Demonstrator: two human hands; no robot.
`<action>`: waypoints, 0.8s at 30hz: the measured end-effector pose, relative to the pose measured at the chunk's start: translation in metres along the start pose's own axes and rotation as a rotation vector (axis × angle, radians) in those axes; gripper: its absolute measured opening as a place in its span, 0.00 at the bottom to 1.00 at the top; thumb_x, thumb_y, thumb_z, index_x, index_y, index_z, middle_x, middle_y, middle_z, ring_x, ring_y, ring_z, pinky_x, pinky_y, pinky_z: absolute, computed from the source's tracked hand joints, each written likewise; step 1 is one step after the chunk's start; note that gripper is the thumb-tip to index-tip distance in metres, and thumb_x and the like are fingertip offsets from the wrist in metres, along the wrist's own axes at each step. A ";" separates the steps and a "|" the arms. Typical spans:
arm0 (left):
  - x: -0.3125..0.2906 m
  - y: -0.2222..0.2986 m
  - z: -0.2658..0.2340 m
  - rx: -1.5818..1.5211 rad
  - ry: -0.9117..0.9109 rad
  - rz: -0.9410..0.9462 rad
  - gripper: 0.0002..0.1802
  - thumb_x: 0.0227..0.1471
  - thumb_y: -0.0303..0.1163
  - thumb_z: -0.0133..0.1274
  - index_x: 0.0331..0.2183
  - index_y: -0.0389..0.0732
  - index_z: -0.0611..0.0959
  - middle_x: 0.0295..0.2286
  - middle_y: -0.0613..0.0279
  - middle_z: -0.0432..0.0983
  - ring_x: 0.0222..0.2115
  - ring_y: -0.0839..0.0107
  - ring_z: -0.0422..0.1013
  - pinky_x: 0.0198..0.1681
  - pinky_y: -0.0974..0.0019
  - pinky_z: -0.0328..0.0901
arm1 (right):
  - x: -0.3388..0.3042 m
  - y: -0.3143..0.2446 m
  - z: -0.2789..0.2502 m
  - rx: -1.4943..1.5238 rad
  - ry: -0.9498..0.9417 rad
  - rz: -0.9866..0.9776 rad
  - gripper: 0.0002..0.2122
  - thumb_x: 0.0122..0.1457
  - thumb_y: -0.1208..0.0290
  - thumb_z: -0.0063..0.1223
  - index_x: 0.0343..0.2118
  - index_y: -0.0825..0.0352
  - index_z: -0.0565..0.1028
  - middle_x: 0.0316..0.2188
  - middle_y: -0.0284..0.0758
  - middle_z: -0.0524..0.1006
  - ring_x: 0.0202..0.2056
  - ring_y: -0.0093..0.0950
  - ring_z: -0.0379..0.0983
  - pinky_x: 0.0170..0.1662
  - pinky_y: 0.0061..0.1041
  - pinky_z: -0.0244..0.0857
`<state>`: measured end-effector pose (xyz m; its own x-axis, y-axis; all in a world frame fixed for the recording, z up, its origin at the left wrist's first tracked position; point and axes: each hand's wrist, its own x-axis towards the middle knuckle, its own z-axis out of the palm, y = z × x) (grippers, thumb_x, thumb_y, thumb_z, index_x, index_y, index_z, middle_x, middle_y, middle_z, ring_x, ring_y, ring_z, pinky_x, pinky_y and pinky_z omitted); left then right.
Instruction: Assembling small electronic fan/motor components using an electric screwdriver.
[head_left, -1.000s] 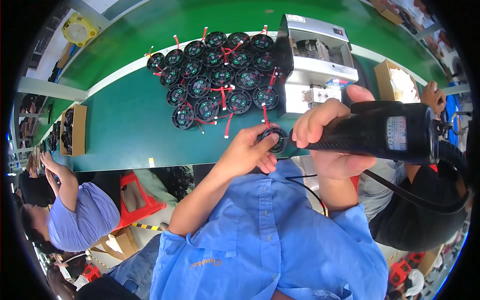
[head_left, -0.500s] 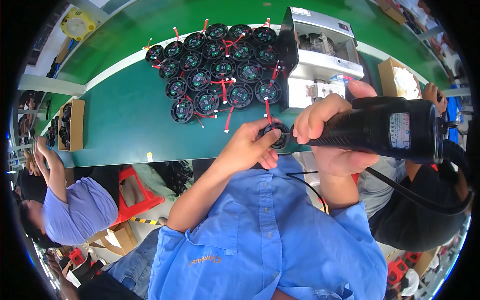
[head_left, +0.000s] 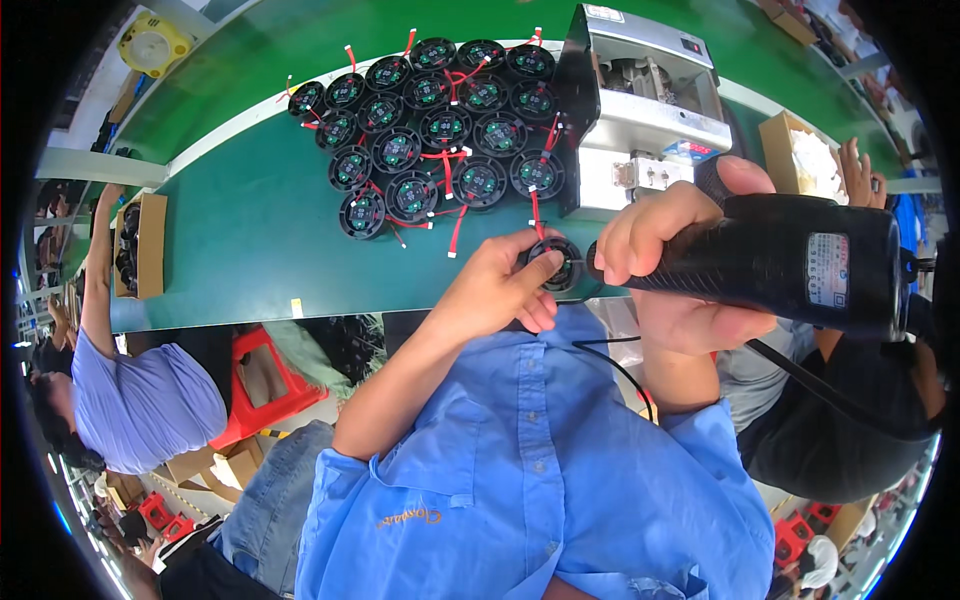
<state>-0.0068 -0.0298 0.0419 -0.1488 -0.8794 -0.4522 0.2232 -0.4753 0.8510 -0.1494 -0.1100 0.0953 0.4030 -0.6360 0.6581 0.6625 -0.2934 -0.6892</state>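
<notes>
My left hand point(head_left: 496, 284) grips a round black housing point(head_left: 569, 268) at the bench's near edge, thumb pressed on its face. A red wire lead rises from its far side. In my right hand point(head_left: 672, 262) is a black electric screwdriver point(head_left: 765, 258), held level with the fingers wrapped round its ribbed body. Its bit points left and reaches the housing; whether it sits in a screw I cannot tell. Beyond my hands, several like housings with green circuit boards point(head_left: 412, 195) and red leads lie in rows on the green mat point(head_left: 240, 225).
A metal-cased machine point(head_left: 640, 125) stands just beyond my right hand. At the back right is a carton point(head_left: 778, 150) with white contents; another carton point(head_left: 152, 245) with black parts sits at the bench's left end. A co-worker point(head_left: 150, 405) in a lilac shirt sits on the left.
The screwdriver and my right hand have shifted slightly right. My left hand keeps its hold on the housing. The co-worker on the left now stretches an arm towards the bench's far side.
</notes>
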 end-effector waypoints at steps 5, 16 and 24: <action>0.001 0.000 -0.001 -0.003 -0.008 0.000 0.18 0.59 0.35 0.44 0.46 0.34 0.71 0.17 0.57 0.73 0.15 0.72 0.73 0.17 0.71 0.70 | 0.000 0.001 0.002 -0.033 0.020 0.074 0.47 0.48 0.29 0.38 0.58 0.67 0.44 0.22 0.36 0.66 0.19 0.27 0.65 0.23 0.27 0.65; 0.000 -0.002 -0.001 -0.014 -0.014 -0.015 0.16 0.58 0.34 0.44 0.45 0.34 0.72 0.18 0.57 0.73 0.15 0.71 0.73 0.17 0.71 0.70 | -0.001 -0.001 0.003 -0.038 0.027 0.121 0.47 0.47 0.29 0.40 0.58 0.66 0.46 0.22 0.36 0.66 0.20 0.28 0.65 0.24 0.27 0.65; 0.002 -0.001 -0.003 -0.050 -0.044 -0.025 0.16 0.58 0.34 0.44 0.45 0.34 0.72 0.19 0.57 0.74 0.16 0.71 0.74 0.17 0.70 0.70 | -0.003 0.007 -0.003 -0.062 -0.035 0.094 0.43 0.49 0.31 0.41 0.56 0.66 0.52 0.21 0.36 0.66 0.18 0.27 0.64 0.23 0.28 0.64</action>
<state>-0.0045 -0.0310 0.0389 -0.1973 -0.8659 -0.4596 0.2663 -0.4986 0.8249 -0.1474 -0.1121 0.0874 0.4838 -0.6377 0.5994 0.5813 -0.2779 -0.7647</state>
